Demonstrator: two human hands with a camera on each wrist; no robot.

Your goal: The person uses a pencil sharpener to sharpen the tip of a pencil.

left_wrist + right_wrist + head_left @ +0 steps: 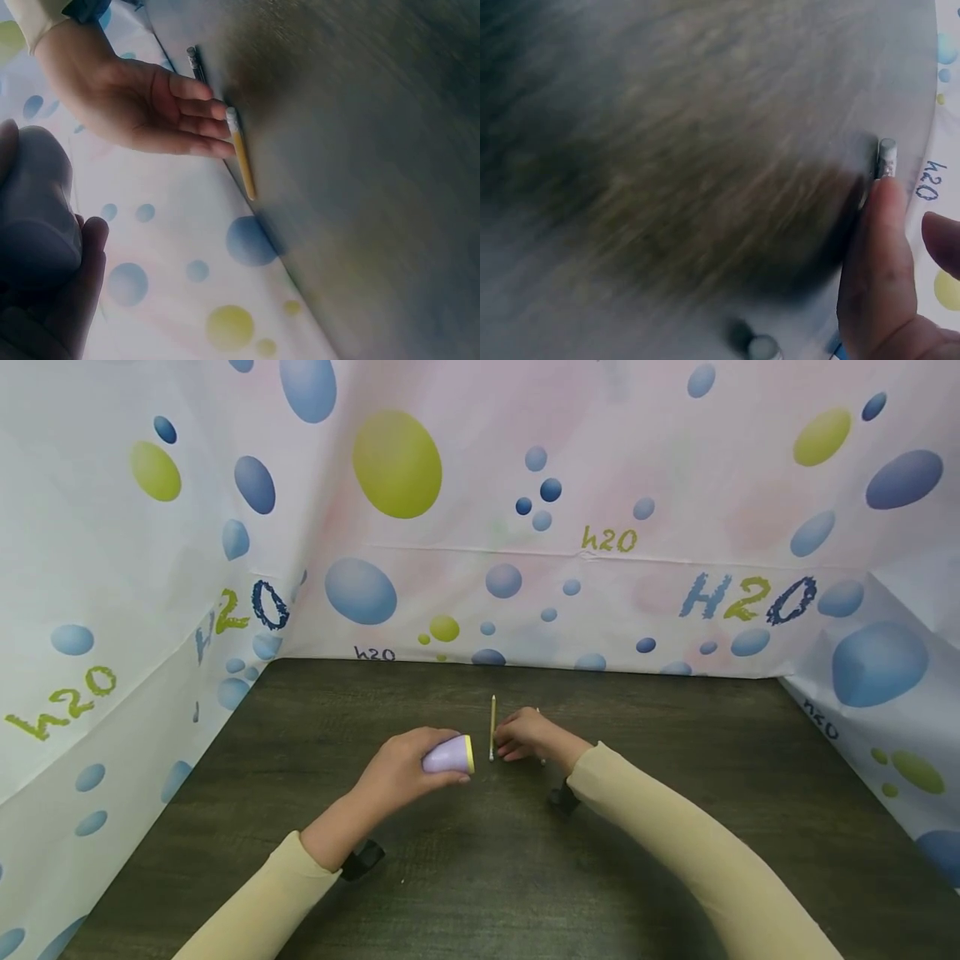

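Note:
My left hand [397,770] grips a lilac cup [444,756] with a yellow rim, held on its side above the table with the rim facing right. A yellow pencil [492,727] lies on the table just right of the cup, its eraser end toward me. Beside that pencil is my right hand [538,737], fingers extended and loosely bent at its eraser end. Whether they touch it I cannot tell. A second, dark pencil [196,66] lies under the right hand, mostly hidden. In the right wrist view, the ends of both pencils show near the fingers.
The dark wooden table [480,877] spreads out under both hands. A white sheet [480,527] with blue and green bubbles and "h2O" lettering stands behind the table and along both sides. Black bands [363,860] sit on the wrists.

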